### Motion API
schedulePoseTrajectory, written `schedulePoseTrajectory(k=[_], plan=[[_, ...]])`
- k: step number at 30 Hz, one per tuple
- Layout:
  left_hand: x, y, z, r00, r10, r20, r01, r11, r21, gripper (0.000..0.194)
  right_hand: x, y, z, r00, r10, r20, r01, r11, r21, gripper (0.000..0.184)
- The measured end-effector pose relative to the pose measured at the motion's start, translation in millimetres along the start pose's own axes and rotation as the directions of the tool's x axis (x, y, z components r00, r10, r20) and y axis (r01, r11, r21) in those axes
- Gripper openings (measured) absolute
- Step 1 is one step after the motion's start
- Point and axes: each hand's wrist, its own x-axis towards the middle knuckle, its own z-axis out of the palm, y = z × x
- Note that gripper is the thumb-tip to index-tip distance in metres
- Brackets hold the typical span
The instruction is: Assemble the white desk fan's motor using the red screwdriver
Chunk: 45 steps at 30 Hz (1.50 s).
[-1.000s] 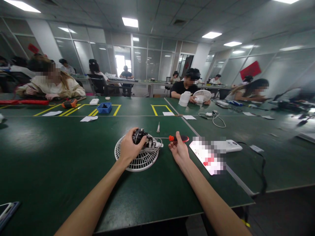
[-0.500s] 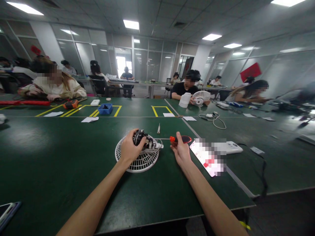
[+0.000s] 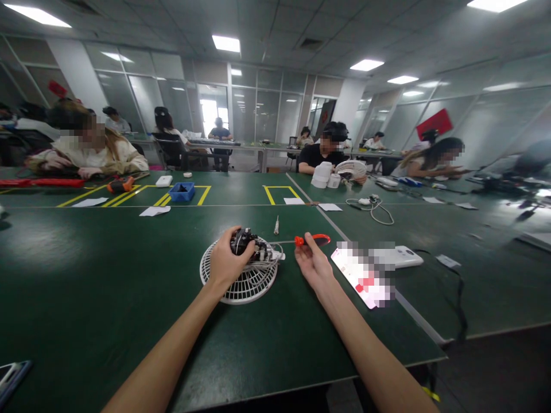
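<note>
Head camera view: at the lower left corner, a phone point(image 3: 12, 376) lies partly cut off, and farther back on the green table point(image 3: 107, 298) sit an orange-and-black tool point(image 3: 120, 184), a white slip of paper point(image 3: 155, 211) and a blue tray point(image 3: 181, 193) with dark bits inside. Near the middle, the left hand point(image 3: 228, 261) grips a black motor assembly point(image 3: 243, 242), thumb on its right side and fingers curled over its far left side. The motor assembly, with its pale wires, rests over a round white grille point(image 3: 246, 291) lying flat. Just beyond, a small pointed tool point(image 3: 276, 225) lies alone. The right hand point(image 3: 314, 261) pinches the red-and-black handle of a screwdriver point(image 3: 318, 240) between thumb and fingers, the other fingers loosely bent, palm up; its shaft reaches left to the assembly, where the tip cannot be made out. Right of that hand lie a lit phone point(image 3: 350, 272), partly pixelated, and a white device point(image 3: 407, 257). Farther back, a person in black point(image 3: 318, 156) holds a white fan part point(image 3: 350, 169).
</note>
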Motion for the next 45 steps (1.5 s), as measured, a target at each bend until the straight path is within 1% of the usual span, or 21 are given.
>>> schedulePoseTrajectory(k=[3, 6, 9, 13, 17, 21, 25, 29, 34, 38, 41, 45], plan=[[0.2, 0.4, -0.2, 1.000, -0.003, 0.000, 0.003, 1.000, -0.006, 0.051, 2.6, -2.9, -1.0, 0.999, -0.009, 0.047, 0.008, 0.999, 0.031, 0.020], [0.4, 0.0, -0.1, 1.000, -0.001, -0.008, 0.001, 1.000, -0.008, 0.051, 4.6, -5.6, -1.6, 0.996, -0.027, 0.090, 0.024, 0.999, 0.029, 0.021], [0.3, -1.0, 0.3, 1.000, -0.002, -0.007, 0.002, 1.000, -0.003, 0.051, 5.3, -7.7, -1.7, 0.993, -0.010, 0.116, 0.007, 1.000, 0.024, 0.021], [0.4, -1.5, 0.9, 1.000, -0.009, 0.000, 0.009, 1.000, 0.005, 0.053, 2.6, -7.6, 0.0, 0.995, 0.017, 0.103, -0.019, 1.000, 0.019, 0.018], [1.2, 0.4, 0.6, 1.000, -0.009, 0.006, 0.009, 1.000, 0.003, 0.052, -2.0, -3.1, 2.5, 0.996, 0.005, 0.085, -0.002, 1.000, -0.031, 0.014], [0.9, 1.4, -0.1, 1.000, -0.009, 0.004, 0.009, 1.000, -0.001, 0.051, -2.1, 0.4, 1.4, 0.999, -0.011, 0.039, 0.015, 0.994, -0.107, 0.019], [0.3, 1.9, -0.2, 1.000, -0.011, 0.000, 0.011, 1.000, -0.004, 0.051, 1.7, 0.5, -1.6, 0.995, -0.030, 0.094, 0.043, 0.990, -0.134, 0.024], [0.4, 3.6, -0.1, 1.000, -0.019, -0.004, 0.019, 1.000, -0.007, 0.051, 3.5, -0.6, -3.0, 0.991, -0.041, 0.126, 0.054, 0.994, -0.099, 0.024], [0.4, 3.0, -0.2, 1.000, -0.007, -0.005, 0.007, 1.000, -0.008, 0.050, 2.1, -2.9, -2.1, 0.987, -0.057, 0.149, 0.065, 0.997, -0.049, 0.034], [0.5, 1.9, -0.3, 1.000, -0.007, 0.004, 0.007, 1.000, -0.011, 0.050, -0.9, -3.1, 0.7, 0.986, -0.057, 0.159, 0.063, 0.997, -0.033, 0.035], [0.8, 2.1, -0.2, 1.000, -0.015, 0.010, 0.015, 1.000, -0.007, 0.052, -2.7, -2.2, 2.1, 0.987, -0.067, 0.144, 0.077, 0.995, -0.064, 0.031], [0.9, 3.1, -0.6, 1.000, -0.009, 0.004, 0.009, 1.000, 0.001, 0.050, -1.4, -0.7, 0.3, 0.992, -0.062, 0.106, 0.078, 0.985, -0.155, 0.030]])
